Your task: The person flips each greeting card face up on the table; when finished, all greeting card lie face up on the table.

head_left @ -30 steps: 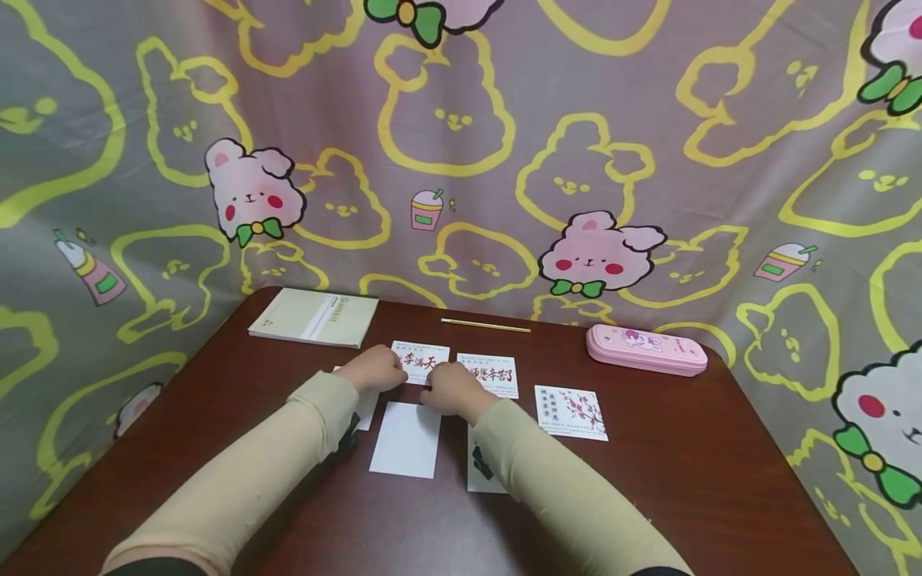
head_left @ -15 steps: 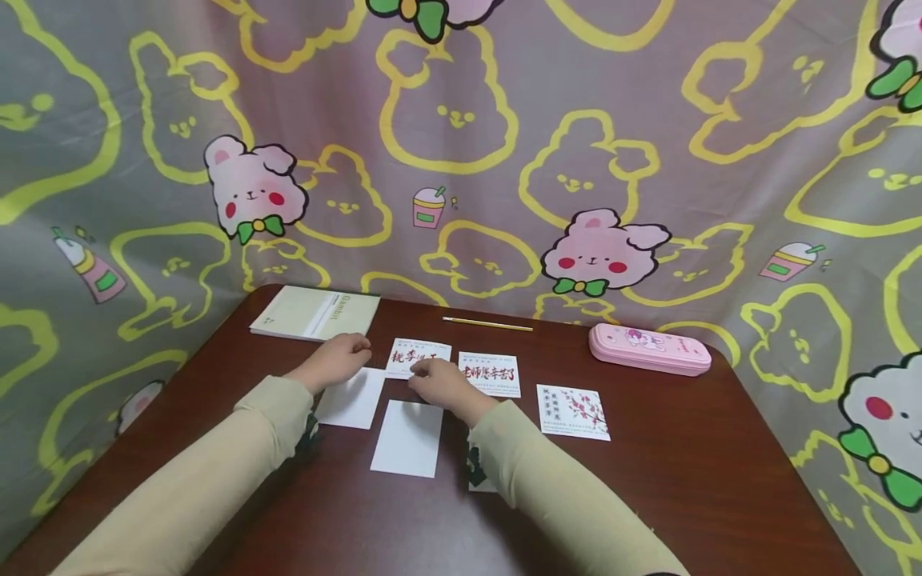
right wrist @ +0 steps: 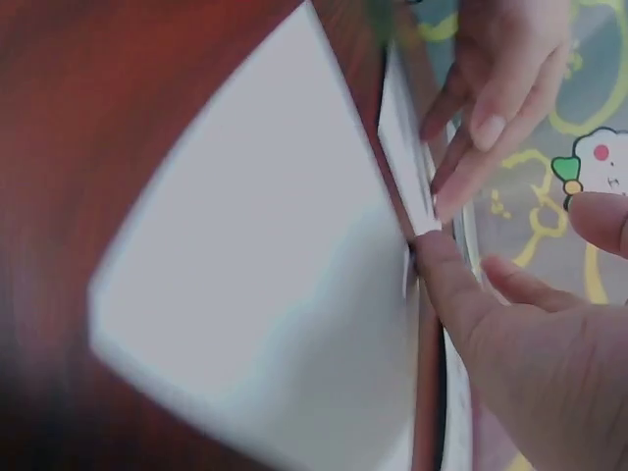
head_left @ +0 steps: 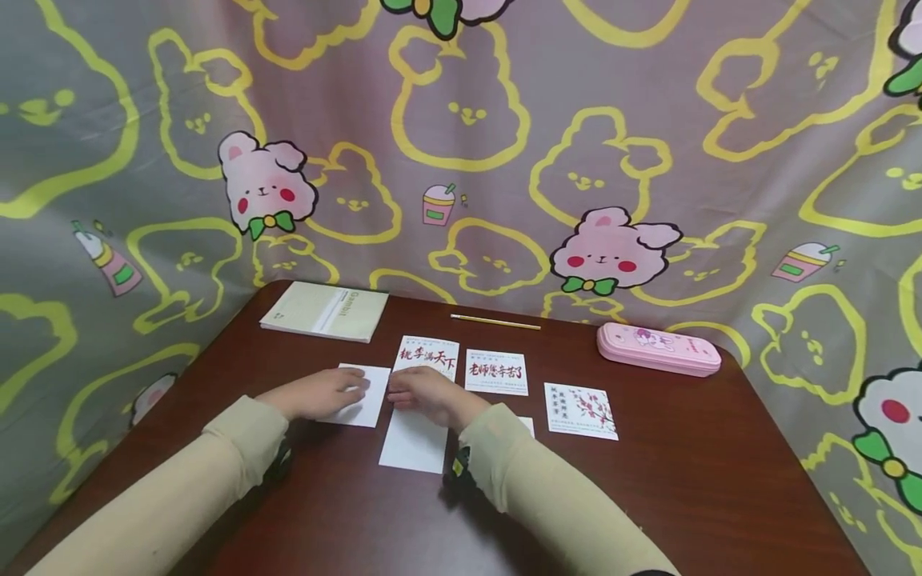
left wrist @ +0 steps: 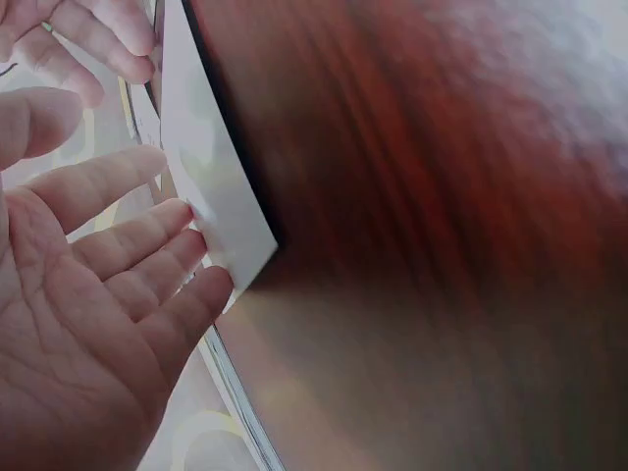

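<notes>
At a dark red table (head_left: 684, 480) hung round with rabbit-print cloth, a person works over a spread of cards. The left hand (head_left: 320, 394) lies flat with straight fingers on a blank white card (head_left: 360, 404), left of centre; the wrist view shows fingertips (left wrist: 186, 221) pressing its edge. The right hand (head_left: 425, 394), loosely extended and gripping nothing, touches the far edge of a second blank card (head_left: 414, 444) just nearer. Beyond lie two cards with red calligraphy (head_left: 428, 357) (head_left: 495, 372) and a blossom card (head_left: 580, 410) to the right. The step appears to be arranging the blanks; lifting one would call for a fingertip pinch at its edge.
</notes>
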A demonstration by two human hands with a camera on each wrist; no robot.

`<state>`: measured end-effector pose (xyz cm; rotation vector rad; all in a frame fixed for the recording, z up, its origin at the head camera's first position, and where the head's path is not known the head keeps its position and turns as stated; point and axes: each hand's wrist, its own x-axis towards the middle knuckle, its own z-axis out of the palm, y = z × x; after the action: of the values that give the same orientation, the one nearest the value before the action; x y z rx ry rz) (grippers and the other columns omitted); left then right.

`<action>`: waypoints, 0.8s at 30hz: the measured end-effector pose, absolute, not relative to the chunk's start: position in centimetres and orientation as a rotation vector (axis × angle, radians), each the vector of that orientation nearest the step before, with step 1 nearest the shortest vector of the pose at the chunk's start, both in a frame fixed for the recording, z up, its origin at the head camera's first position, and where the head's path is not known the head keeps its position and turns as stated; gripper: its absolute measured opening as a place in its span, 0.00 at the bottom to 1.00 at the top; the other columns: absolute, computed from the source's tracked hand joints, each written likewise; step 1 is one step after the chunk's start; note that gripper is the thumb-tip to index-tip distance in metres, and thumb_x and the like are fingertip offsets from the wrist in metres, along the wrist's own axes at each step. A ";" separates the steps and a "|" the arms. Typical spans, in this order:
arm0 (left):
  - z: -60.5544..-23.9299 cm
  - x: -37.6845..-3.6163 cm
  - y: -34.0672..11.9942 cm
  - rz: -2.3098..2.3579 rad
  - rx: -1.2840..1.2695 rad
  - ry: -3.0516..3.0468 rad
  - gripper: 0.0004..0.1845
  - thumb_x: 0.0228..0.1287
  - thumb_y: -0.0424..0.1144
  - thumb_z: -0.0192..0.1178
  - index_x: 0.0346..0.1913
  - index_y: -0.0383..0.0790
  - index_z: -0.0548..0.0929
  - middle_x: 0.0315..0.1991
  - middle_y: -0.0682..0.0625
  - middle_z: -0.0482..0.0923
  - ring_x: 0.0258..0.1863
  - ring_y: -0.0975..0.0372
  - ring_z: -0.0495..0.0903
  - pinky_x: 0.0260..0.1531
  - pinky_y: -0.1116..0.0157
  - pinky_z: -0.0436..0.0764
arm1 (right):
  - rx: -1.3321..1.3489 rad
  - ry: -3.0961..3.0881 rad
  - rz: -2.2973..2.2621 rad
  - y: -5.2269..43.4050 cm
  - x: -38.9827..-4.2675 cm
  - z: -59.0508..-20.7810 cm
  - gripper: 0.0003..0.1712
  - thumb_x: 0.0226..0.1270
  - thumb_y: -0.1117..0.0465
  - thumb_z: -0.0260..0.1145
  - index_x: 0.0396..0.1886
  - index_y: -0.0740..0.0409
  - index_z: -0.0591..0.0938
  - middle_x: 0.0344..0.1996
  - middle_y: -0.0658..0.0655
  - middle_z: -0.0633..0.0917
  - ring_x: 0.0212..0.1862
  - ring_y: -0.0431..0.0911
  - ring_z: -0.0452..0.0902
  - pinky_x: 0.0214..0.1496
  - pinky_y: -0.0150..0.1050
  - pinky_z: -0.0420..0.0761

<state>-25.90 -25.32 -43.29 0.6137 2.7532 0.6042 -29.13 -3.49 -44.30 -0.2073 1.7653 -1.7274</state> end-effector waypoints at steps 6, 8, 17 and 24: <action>-43.3 -25.5 -25.7 0.562 0.560 2.693 0.27 0.78 0.46 0.53 0.67 0.27 0.77 0.72 0.27 0.64 0.73 0.36 0.63 0.70 0.40 0.62 | -0.117 1.576 -1.794 -4.6 -28.8 -44.0 0.24 0.78 0.65 0.54 0.66 0.77 0.71 0.57 0.71 0.80 0.58 0.57 0.80 0.67 0.49 0.76; -43.3 -25.3 -25.9 0.542 0.555 2.681 0.29 0.77 0.47 0.54 0.69 0.26 0.75 0.74 0.27 0.62 0.74 0.36 0.61 0.71 0.40 0.61 | -0.100 1.565 -1.805 -4.8 -28.8 -43.9 0.23 0.77 0.65 0.54 0.65 0.76 0.71 0.56 0.70 0.80 0.56 0.56 0.80 0.66 0.49 0.76; -42.6 -24.5 -25.7 0.441 0.574 2.635 0.42 0.68 0.54 0.63 0.73 0.25 0.68 0.76 0.26 0.56 0.76 0.32 0.51 0.72 0.38 0.55 | -0.056 1.616 -1.778 -5.0 -28.7 -43.5 0.24 0.76 0.64 0.54 0.65 0.74 0.74 0.59 0.72 0.81 0.56 0.55 0.79 0.63 0.47 0.78; -42.7 -24.0 -25.7 0.415 0.523 2.645 0.45 0.65 0.54 0.67 0.75 0.27 0.67 0.77 0.24 0.52 0.77 0.34 0.51 0.72 0.39 0.57 | -0.018 1.610 -1.793 -5.8 -28.3 -43.0 0.16 0.72 0.63 0.60 0.54 0.68 0.77 0.50 0.68 0.80 0.46 0.51 0.77 0.63 0.48 0.79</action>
<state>-24.03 -25.69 -42.73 0.5230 2.6446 0.4145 -28.31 -5.83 -42.99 -0.0179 1.6104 -1.7933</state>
